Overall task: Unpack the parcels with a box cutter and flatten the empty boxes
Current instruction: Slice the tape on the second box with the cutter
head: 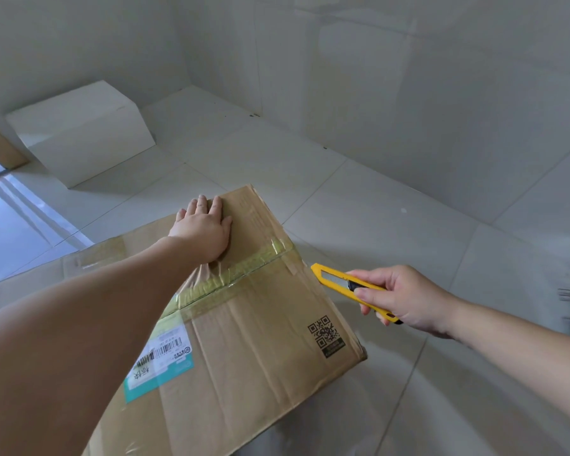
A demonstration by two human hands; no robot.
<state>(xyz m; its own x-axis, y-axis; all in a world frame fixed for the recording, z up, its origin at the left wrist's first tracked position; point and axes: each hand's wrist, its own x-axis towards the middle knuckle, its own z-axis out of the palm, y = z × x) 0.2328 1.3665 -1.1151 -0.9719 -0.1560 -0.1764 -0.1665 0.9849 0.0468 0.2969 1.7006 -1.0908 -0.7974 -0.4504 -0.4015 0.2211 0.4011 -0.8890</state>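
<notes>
- Soft, even daylight; brightest at the left edge, where the glossy floor shows bluish glare.
- Shadows faint.
- Wide-angle bending at the edges; far right edge blurred.

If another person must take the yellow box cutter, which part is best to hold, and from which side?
Hold the box cutter by its rear handle, coming from the right, as the right hand does now. The front end, with its metal part showing, points left toward the cardboard box, so that end is best avoided.

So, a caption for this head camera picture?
Left hand presses a taped cardboard box; right hand holds a yellow box cutter.
</notes>
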